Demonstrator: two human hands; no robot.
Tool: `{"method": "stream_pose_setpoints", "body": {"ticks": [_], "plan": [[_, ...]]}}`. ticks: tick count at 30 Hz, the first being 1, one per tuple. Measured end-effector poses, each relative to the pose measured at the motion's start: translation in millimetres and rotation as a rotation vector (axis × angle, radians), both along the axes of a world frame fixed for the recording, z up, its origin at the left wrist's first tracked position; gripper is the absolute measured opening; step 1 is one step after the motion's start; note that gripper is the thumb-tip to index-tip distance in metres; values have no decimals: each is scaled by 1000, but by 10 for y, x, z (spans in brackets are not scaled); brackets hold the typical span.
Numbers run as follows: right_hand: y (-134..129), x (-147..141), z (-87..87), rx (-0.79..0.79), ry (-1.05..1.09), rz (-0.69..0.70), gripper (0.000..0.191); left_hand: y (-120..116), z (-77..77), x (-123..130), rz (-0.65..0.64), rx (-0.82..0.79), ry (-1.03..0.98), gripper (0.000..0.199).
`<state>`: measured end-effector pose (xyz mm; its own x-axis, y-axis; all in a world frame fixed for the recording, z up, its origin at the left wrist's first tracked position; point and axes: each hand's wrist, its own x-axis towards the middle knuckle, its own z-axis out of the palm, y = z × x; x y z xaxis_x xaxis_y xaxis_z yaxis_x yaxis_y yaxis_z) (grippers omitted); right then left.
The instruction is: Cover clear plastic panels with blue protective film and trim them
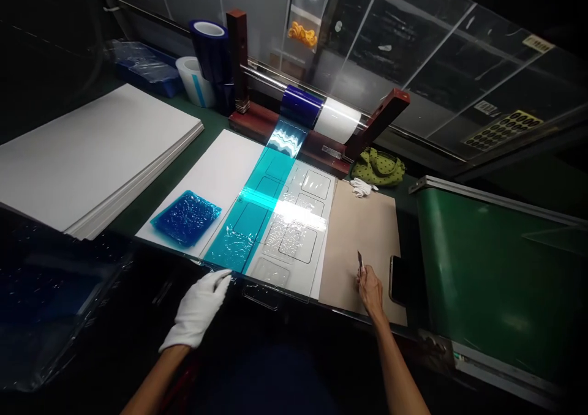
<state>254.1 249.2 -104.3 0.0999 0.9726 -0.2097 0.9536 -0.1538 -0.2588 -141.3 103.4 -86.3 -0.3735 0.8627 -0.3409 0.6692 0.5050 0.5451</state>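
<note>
My left hand (197, 308), in a white glove, is at the table's front edge with its fingers closed on the near end of a strip of blue film (250, 219). The strip runs back to a dark blue roll (301, 104) on a metal rod. Under and beside it lie clear sheets (298, 237) with rounded rectangular outlines. My bare right hand (370, 289) grips a small cutting knife (359, 259), blade pointing away, above a brown board (358, 219). A phone (399, 279) lies right of that hand. Left of the strip sits a stack of blue film pieces (187, 218) on white sheet.
A reddish-brown stand (237, 60) holds the rod, which also carries a white roll (339, 120). Thick white sheets (101, 152) are stacked at left. More film rolls (209, 48) stand behind. A white glove (362, 187) and green cloth (379, 167) lie near a green conveyor belt (496, 280).
</note>
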Motion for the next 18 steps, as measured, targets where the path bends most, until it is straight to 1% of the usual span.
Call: {"method": "stream_pose_setpoints", "body": {"ticks": [2, 4, 5, 6, 7, 9, 11, 14, 18], "plan": [[-88, -318, 39, -5, 68, 110, 36, 128, -30, 152, -202, 65, 185, 36], [-182, -719, 81, 1, 118, 259, 30, 237, -105, 253, -341, 91, 310, 41], [-224, -929, 101, 11, 127, 370, 29, 281, -149, 283, -379, 96, 348, 45], [-258, -1134, 119, 26, 113, 458, 28, 316, -192, 301, -386, 95, 359, 48], [-283, -1325, 136, 38, 83, 517, 28, 343, -231, 308, -393, 94, 380, 52], [-299, -1646, 162, 44, 2, 593, 28, 374, -297, 301, -396, 87, 418, 55], [-278, -1876, 177, 7, -82, 655, 29, 379, -351, 285, -382, 77, 447, 53], [-216, -2079, 171, -63, -155, 744, 30, 360, -429, 280, -358, 75, 467, 46], [-146, -2203, 141, -99, -175, 804, 28, 325, -524, 308, -293, 84, 474, 33]]}}
